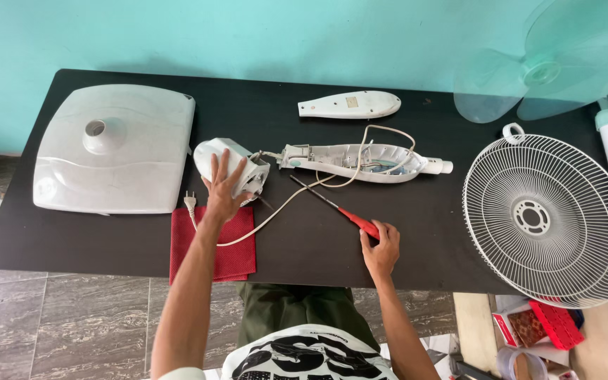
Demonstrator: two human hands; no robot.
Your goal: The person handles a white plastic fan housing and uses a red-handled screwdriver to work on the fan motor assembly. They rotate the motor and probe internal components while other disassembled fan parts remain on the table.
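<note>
Fan stripped: neck housing (360, 160) opened mid-table (72, 239), wiring exposed. Left hand (223, 190) spread flat on motor head (230, 165), left of housing. Right hand (381, 248) closed round red screwdriver (343, 211), below housing. Reassembly pending.

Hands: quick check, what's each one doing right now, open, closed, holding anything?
Left hand: open, fingers spread, palm resting on the white fan motor housing.
Right hand: closed on the red handle of the screwdriver, which lies on the black table.
</note>
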